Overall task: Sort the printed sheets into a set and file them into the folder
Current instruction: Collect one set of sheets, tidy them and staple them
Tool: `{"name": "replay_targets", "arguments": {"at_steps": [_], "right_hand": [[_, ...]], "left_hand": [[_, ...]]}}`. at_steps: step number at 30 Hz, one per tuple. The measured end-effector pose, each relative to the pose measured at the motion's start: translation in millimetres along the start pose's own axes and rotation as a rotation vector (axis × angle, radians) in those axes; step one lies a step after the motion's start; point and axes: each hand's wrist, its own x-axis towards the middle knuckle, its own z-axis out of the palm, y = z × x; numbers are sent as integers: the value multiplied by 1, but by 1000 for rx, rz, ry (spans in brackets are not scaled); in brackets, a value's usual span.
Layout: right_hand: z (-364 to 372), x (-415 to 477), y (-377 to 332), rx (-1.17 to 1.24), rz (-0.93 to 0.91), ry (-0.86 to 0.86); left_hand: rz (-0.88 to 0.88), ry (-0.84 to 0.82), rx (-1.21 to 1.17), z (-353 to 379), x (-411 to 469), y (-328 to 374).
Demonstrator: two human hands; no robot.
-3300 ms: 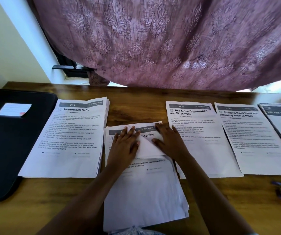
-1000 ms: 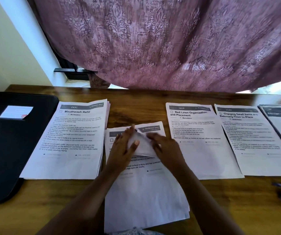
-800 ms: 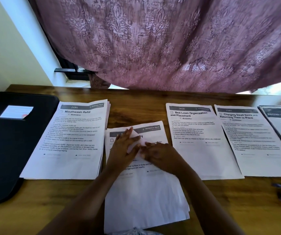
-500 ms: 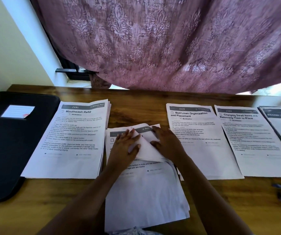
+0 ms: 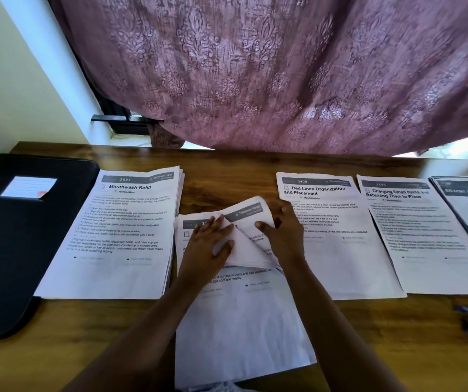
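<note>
Fingers straight toward twelve o'clock, left hand pressed the middle stack; right hand pinched the lifted corner of its top sheet.

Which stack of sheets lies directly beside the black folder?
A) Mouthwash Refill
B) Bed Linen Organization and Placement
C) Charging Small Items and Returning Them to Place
A: the Mouthwash Refill stack lies right next to the black folder, on its right side.

Right hand has shifted rightward and raised the top-right corner of the centre stack higher, its sheets curling upward.
</note>
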Motion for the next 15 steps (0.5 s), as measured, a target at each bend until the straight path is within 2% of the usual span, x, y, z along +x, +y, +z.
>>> {"name": "replay_targets", "arguments": {"at_steps": [1, 4, 7, 9, 11, 13, 15], "right_hand": [[0, 0, 0, -102, -117, 10], [-1, -9, 5, -515, -676, -32], [-2, -29, 12, -721, -905, -133], [-1, -35, 19, -753, -935, -246], [-4, -33, 19, -609, -797, -330], [-8, -20, 14, -420, -552, -229], [-10, -1, 14, -502, -426, -121]], "left_hand": [[-28, 13, -58, 0, -1, 2], [-80, 94, -314, -3, -5, 6], [-24, 123, -354, -3, -5, 5], [-21, 123, -289, -1, -3, 2], [-5, 112, -192, 2, -2, -3], [13, 91, -108, 5, 0, -6], [1, 84, -74, 5, 1, -6]]}}
